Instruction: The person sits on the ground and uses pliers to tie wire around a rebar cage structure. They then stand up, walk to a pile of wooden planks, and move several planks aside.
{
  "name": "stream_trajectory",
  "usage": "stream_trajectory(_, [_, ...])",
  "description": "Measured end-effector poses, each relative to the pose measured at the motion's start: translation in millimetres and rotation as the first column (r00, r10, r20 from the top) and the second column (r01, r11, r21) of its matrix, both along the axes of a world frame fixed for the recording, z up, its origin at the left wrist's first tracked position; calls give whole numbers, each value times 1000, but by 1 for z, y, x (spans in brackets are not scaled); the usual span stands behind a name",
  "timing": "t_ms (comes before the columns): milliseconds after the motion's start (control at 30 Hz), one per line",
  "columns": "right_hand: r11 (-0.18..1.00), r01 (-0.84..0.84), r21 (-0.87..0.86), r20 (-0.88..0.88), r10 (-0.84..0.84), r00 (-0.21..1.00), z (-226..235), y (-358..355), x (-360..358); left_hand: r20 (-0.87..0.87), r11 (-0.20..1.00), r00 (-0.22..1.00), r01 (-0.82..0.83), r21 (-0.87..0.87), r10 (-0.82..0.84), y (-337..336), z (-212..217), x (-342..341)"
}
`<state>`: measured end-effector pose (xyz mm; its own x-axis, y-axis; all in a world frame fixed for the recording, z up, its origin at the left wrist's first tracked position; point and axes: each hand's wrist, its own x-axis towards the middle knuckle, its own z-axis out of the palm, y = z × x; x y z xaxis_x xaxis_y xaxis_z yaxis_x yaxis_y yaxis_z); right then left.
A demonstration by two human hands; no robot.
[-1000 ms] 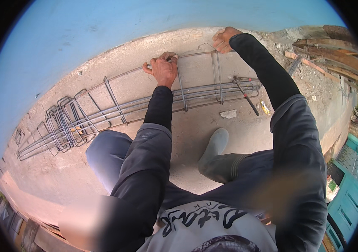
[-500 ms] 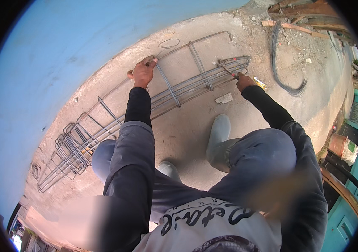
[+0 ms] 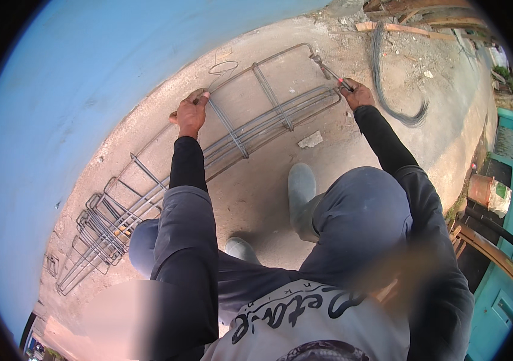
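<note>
A long cage of steel reinforcing bars (image 3: 232,136) with bent stirrups (image 3: 225,120) lies across the concrete ground. My left hand (image 3: 191,114) is closed on its far bar, at the corner of a stirrup. Near the cage's right end, my right hand (image 3: 358,95) is closed on a pair of pincers (image 3: 330,73) with red on the handles. The pincers' head is beside the hooked end of the far bar (image 3: 286,53); whether they touch, I cannot tell. A loop of thin wire (image 3: 223,68) sits beyond the far bar, near my left hand.
Blue wall (image 3: 100,78) runs along the far left side. A bundle of tie wire (image 3: 379,78) curves over the ground at right, below wooden planks (image 3: 407,30). A stone chunk (image 3: 310,140) lies before my boots (image 3: 301,186). More stirrups (image 3: 97,225) cluster at the cage's left end.
My right hand has moved the pincers away from the grouped near bars, toward the far bar's hooked end. My left hand stays on the far bar. The whole view has shifted slightly.
</note>
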<state>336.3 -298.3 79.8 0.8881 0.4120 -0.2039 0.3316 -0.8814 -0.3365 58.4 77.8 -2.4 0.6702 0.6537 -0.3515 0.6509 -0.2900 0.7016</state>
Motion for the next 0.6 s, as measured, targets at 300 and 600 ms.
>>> stream_trajectory(300, [606,612,508,-500,-371,782,-56,37,75,8,997,999,-38,-60,38,1,4,-12])
stream_trajectory(600, [907,362,-215,103,-348,932,-143,79,123,-20,995,999,-51,-83,50,3,3,-6])
